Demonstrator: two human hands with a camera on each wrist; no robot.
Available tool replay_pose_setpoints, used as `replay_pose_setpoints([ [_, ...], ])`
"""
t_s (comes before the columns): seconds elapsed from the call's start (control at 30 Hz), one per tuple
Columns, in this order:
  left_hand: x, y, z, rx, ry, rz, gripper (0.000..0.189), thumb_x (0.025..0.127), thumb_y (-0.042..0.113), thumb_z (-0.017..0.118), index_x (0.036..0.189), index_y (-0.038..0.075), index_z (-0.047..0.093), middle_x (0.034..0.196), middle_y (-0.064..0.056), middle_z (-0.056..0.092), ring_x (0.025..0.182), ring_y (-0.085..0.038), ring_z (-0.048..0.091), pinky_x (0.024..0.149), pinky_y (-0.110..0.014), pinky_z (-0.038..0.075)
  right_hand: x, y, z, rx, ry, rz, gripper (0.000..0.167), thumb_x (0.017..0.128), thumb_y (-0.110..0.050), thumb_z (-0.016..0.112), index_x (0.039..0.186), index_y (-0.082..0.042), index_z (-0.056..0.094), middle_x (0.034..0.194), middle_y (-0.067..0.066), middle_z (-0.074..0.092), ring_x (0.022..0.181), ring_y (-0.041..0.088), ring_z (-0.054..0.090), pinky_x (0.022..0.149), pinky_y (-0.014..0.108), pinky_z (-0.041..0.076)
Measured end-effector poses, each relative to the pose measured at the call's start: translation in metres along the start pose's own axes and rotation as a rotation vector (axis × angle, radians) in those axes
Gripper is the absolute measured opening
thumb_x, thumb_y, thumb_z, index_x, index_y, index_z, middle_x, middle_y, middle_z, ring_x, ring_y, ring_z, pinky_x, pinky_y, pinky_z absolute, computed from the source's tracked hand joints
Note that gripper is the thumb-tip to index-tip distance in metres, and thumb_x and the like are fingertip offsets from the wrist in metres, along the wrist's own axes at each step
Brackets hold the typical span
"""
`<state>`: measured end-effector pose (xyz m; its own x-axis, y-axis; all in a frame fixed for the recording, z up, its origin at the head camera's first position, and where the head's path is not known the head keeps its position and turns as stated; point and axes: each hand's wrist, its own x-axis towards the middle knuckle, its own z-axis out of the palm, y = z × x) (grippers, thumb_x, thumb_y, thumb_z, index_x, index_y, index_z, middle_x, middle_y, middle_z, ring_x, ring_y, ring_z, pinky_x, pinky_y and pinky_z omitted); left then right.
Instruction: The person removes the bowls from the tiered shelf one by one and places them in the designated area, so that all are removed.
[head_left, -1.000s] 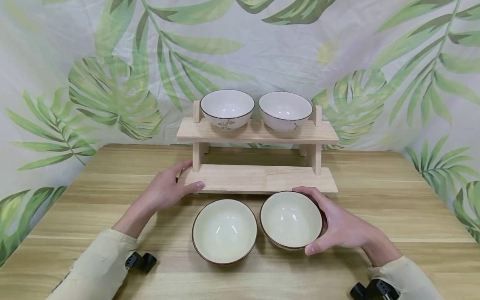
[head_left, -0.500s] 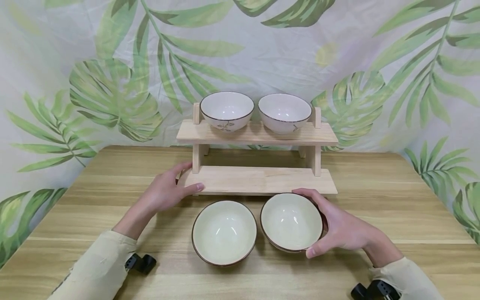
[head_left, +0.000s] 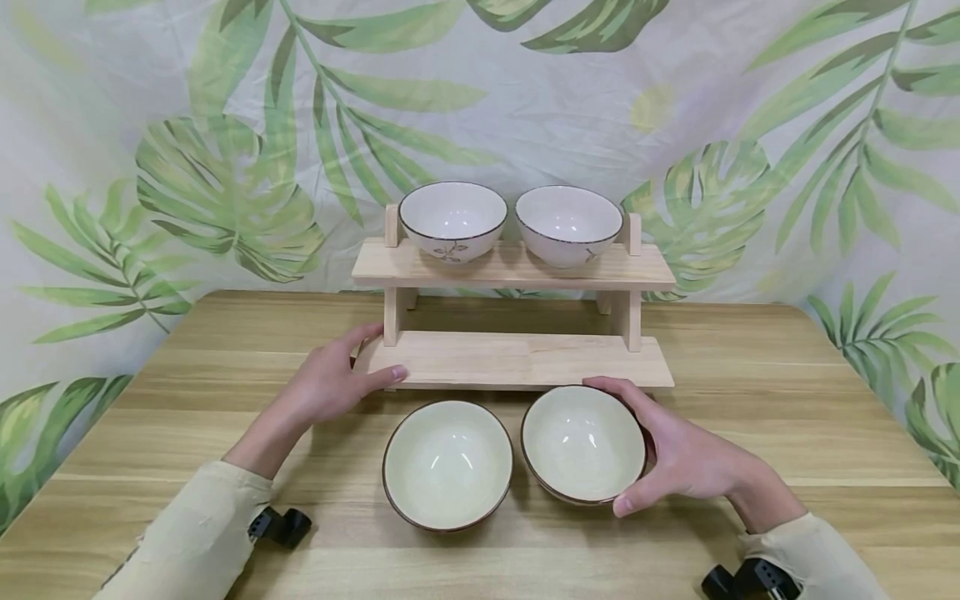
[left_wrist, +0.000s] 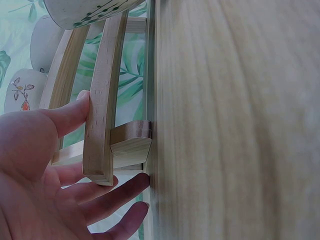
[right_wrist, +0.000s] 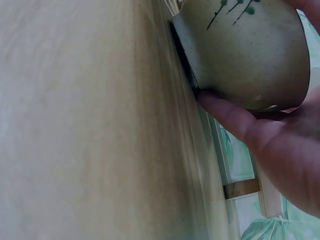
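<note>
My left hand (head_left: 330,382) grips the left end of a two-tier wooden rack (head_left: 517,358), its thumb on the lower board. In the left wrist view the fingers (left_wrist: 112,200) reach round that board's end. My right hand (head_left: 686,450) holds a cream bowl (head_left: 583,443) with a dark rim, thumb on the near side and a finger on the far side. The right wrist view shows the bowl's speckled outer wall (right_wrist: 245,55) with a dark green pattern. Left of it stands a second cream bowl (head_left: 448,465), upright on the table.
Two white bowls (head_left: 453,221) with a dark rim and leaf pattern stand side by side on the rack's upper board (head_left: 510,265). Behind the wooden table (head_left: 787,400) hangs a leaf-print cloth (head_left: 570,108). Both cream bowls lie just in front of the rack.
</note>
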<state>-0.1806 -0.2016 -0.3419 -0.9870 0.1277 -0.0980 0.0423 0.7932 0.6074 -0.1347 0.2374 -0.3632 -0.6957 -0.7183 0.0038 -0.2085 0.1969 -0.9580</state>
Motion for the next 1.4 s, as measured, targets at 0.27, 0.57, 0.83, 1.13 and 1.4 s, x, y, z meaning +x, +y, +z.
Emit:
replay_pose_setpoints([
  [0.27, 0.0, 0.0, 0.001, 0.0, 0.0, -0.004, 0.091, 0.096, 0.057, 0.073, 0.165, 0.01, 0.035, 0.142, -0.032, 0.062, 0.119, -0.039, 0.064, 0.096, -0.052, 0.053, 0.001, 0.0, 0.001, -0.017, -0.017, 0.007, 0.123, 0.071, 0.002, 0.094, 0.167, -0.01, 0.016, 0.156, 0.026, 0.037, 0.13, 0.024, 0.061, 0.102, 0.031, 0.057],
  [0.57, 0.0, 0.0, 0.001, -0.003, 0.0, -0.004, 0.092, 0.096, 0.057, 0.073, 0.166, 0.011, 0.035, 0.144, -0.032, 0.061, 0.122, -0.04, 0.063, 0.096, -0.053, 0.053, 0.002, -0.001, 0.002, -0.047, -0.007, 0.035, 0.124, 0.071, -0.003, 0.095, 0.167, -0.015, 0.018, 0.156, 0.022, 0.04, 0.13, 0.024, 0.061, 0.102, 0.029, 0.055],
  [0.83, 0.001, 0.0, 0.001, -0.004, -0.002, -0.006, 0.093, 0.096, 0.058, 0.073, 0.166, 0.011, 0.035, 0.144, -0.032, 0.061, 0.124, -0.041, 0.063, 0.097, -0.054, 0.053, 0.004, -0.003, 0.005, -0.076, -0.011, 0.035, 0.123, 0.072, -0.005, 0.095, 0.167, -0.015, 0.017, 0.154, 0.02, 0.045, 0.129, 0.025, 0.062, 0.1, 0.031, 0.057],
  [1.13, 0.0, 0.0, 0.002, -0.01, -0.015, -0.015, 0.094, 0.096, 0.059, 0.073, 0.166, 0.01, 0.033, 0.145, -0.033, 0.06, 0.123, -0.041, 0.064, 0.095, -0.051, 0.054, 0.003, -0.01, 0.001, -0.175, 0.074, 0.035, 0.104, 0.082, -0.014, 0.092, 0.164, -0.009, 0.029, 0.157, 0.013, 0.048, 0.133, 0.016, 0.058, 0.104, 0.027, 0.053],
  [1.4, 0.0, 0.001, 0.001, -0.01, -0.009, -0.005, 0.094, 0.095, 0.059, 0.073, 0.165, 0.009, 0.035, 0.141, -0.033, 0.062, 0.116, -0.038, 0.065, 0.089, -0.046, 0.054, 0.001, -0.029, -0.008, -0.169, 0.273, -0.036, 0.078, 0.092, -0.004, 0.082, 0.157, -0.003, 0.04, 0.149, 0.025, 0.055, 0.133, 0.017, 0.063, 0.105, 0.028, 0.056],
])
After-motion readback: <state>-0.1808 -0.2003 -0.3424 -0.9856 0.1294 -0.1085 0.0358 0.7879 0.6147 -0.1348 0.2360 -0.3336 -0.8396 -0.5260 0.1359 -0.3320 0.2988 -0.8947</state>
